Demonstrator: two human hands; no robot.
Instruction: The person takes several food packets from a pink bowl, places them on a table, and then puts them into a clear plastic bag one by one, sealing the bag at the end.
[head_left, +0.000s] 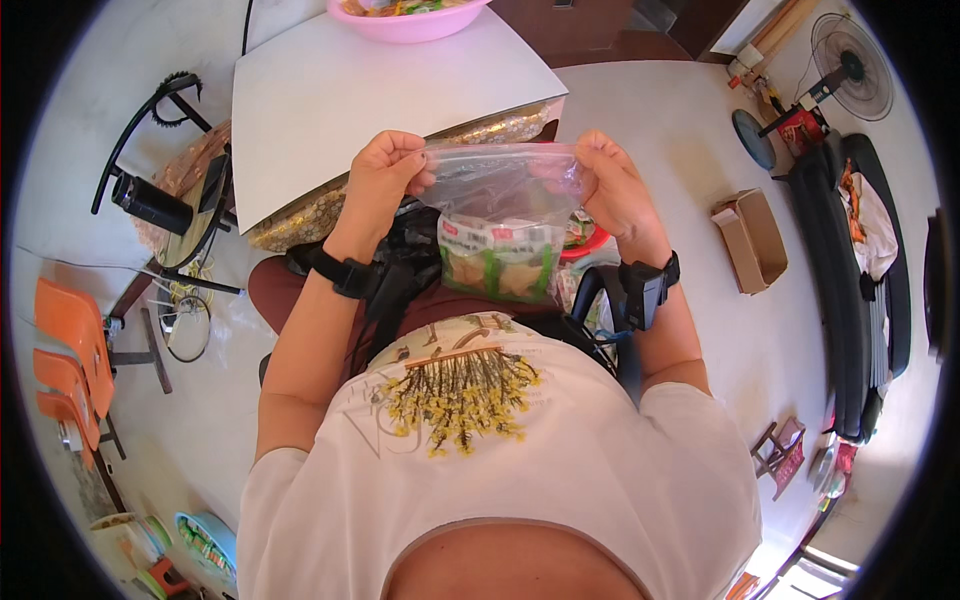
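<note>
A clear plastic zip bag (499, 184) hangs between my hands above my lap. My left hand (390, 166) pinches one end of its top edge, thumb against fingers. The opposite top corner is gripped by my right hand (609, 180). The zip strip runs stretched and nearly straight between them. In the lower part of the bag are printed packets (499, 259) with green stripes and pale contents; they bear writing. Whether the zip is pressed together along its whole length I cannot tell.
A white-topped table (375, 90) stands before me, with a pink basin (412, 26) of packets at its far edge. Partly behind the bag is a red basin (592, 244). A cardboard box (752, 240) and a standing fan (847, 67) are at right; a black chair (176, 187) is at left.
</note>
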